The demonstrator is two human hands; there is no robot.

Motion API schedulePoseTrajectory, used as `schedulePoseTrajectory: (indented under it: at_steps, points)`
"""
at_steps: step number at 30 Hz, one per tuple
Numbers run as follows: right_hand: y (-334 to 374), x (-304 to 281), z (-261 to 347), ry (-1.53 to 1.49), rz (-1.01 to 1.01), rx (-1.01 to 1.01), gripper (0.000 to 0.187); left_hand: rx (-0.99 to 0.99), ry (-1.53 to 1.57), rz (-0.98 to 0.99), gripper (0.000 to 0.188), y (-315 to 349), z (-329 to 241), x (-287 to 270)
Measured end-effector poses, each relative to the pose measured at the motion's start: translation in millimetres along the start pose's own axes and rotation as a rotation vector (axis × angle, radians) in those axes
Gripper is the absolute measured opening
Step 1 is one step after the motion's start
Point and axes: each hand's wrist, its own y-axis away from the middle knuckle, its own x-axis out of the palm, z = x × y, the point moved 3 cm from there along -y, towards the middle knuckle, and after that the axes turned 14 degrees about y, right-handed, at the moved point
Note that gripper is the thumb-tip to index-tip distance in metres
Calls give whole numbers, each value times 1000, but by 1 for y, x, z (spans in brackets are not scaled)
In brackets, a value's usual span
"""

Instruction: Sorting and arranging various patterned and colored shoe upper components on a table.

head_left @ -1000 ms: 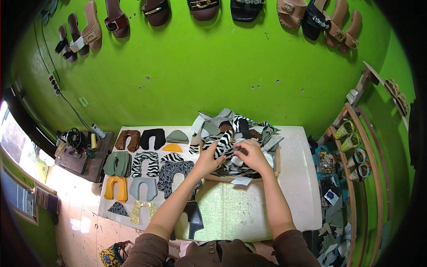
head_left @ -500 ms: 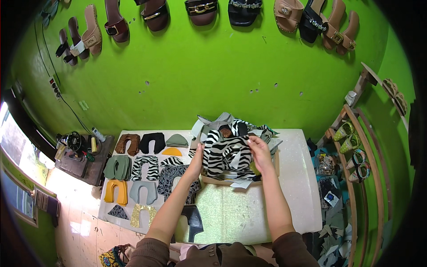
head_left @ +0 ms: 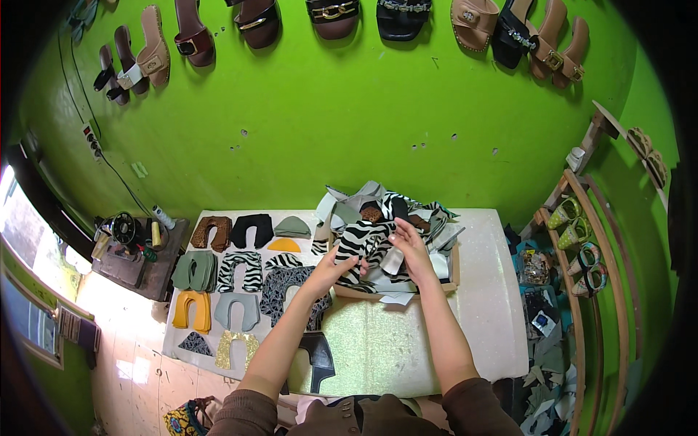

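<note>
A zebra-print piece of material (head_left: 355, 240) is held up over a shallow cardboard box (head_left: 455, 270) heaped with cut scraps. My left hand (head_left: 333, 272) is closed on its lower left part, the thumb lying across the stripes. At the piece's upper right edge, my right hand (head_left: 411, 248) grips with bent fingers; the exact pinch is partly hidden. Just below that hand hangs a small white scrap (head_left: 392, 261). Grey-green scraps (head_left: 367, 192) and a brown leopard-print scrap (head_left: 371, 211) stick out of the heap behind.
Left on the table (head_left: 487, 320) lie stacked U-shaped cutouts, among them mustard (head_left: 182, 311), zebra (head_left: 230, 272) and gold glitter ones. A black cutout (head_left: 321, 363) is near the front edge. A sewing machine (head_left: 125, 231) stands left; a wooden shoe rack (head_left: 582, 291) stands right.
The zebra-print piece has been folded narrower and shifted left, uncovering more scraps in the box. My left hand moved right and under it; my right hand moved slightly left.
</note>
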Motion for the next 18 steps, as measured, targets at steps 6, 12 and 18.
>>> schedulePoseTrajectory:
  at_steps: [6, 12, 18]
  points:
    - [14, 2, -4, -356, 346, 120, 49, -97, 71, 90, 25, 10, -22, 9]
    - [26, 11, -13, -417, 353, 200, 24, -248, 638, 252, 49, 24, -15, 0]
    - [40, 41, -12, -544, 435, 239, 28, -259, 887, 357, 56, 41, -4, -36]
